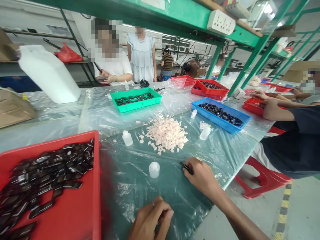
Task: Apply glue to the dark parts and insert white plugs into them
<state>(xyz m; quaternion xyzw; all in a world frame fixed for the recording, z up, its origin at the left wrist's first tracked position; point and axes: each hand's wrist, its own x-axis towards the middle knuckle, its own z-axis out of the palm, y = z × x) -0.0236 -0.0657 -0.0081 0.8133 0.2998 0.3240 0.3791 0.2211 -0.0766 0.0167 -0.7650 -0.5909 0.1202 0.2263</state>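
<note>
My right hand (201,175) pinches a small glossy black plastic piece (186,167) low over the plastic-covered table (130,196). Nearer to me, my left hand (151,220) is closed with its fingers curled; what it holds, if anything, is hidden. Beyond both hands lies a heap of small pale pink-white pieces (166,133). A small translucent round container (154,170) stands between the heap and my left hand. To the left, a red tray (75,213) holds many dark shiny plastic pieces (55,170).
Small white bottles (127,138) stand around the heap. A green tray (136,108) and a blue tray (232,128) hold dark pieces farther back. A large white jug (50,75) leans at back left. Co-workers sit opposite and at right, near a red stool (265,183).
</note>
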